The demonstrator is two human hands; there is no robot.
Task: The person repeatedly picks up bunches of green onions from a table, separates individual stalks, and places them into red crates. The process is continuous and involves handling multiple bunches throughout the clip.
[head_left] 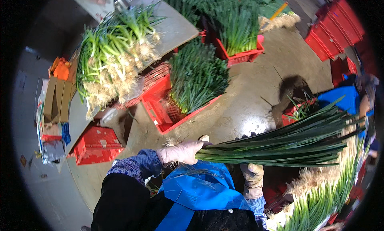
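A long bundle of green onions (279, 144) lies across in front of my body, its dark green leaves pointing right. My left hand (184, 152), in a pale glove, is closed around the bundle near its root end; a few pale roots stick out by the wrist. My right hand (252, 169), gloved too, grips the bundle from beneath at about its middle. Dark glove fingertips show past the far side of the leaves, while the palm is hidden under them. Below the hands is the blue apron (201, 186) I wear.
Trimmed-looking green onions with roots (120, 57) are heaped on a table (177, 24) at upper left. Red crates (159, 111) with upright greens stand on the floor ahead. More rooted onions (318, 189) are piled at right, near another person's arm (364, 106). Stacked red crates (336, 30) stand upper right.
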